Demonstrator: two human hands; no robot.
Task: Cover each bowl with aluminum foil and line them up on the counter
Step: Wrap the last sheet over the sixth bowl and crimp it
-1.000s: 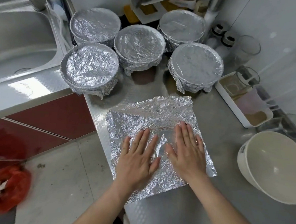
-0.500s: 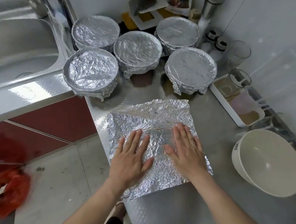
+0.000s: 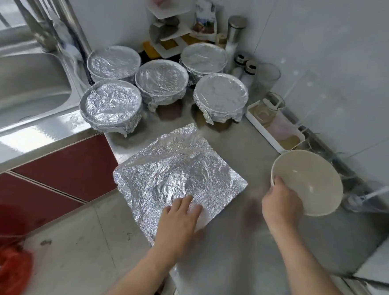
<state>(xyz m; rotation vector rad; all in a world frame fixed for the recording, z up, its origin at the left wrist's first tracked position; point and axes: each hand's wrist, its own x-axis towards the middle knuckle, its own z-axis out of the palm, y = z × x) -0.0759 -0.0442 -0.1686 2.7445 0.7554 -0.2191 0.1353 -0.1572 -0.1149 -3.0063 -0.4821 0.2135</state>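
Where both our palms lay flat on the foil (image 3: 180, 174) a second ago, only the left hand (image 3: 179, 224) presses it now, fingers spread and holding nothing, at the sheet's six o'clock corner. The right hand (image 3: 279, 204) has gone out to three o'clock and its grip is clamped on the near rim of the bare bowl (image 3: 306, 181), which tilts toward us, seemingly lifted off the table (image 3: 239, 254). We judge the smoothing done and the last bowl on its way to the sheet.

Foil looks crumpled but flattened, a square lying cornerwise mid-table, with a round dent pressed in its middle — thin stuff that will fold easily and tear if pulled hard. Bowl is plain, cream, empty, just beside the sheet's right corner.

Five covered bowls (image 3: 161, 80) stand clustered at twelve o'clock — wrapped tight, though bunched, not in a row, so lining up likely remains.
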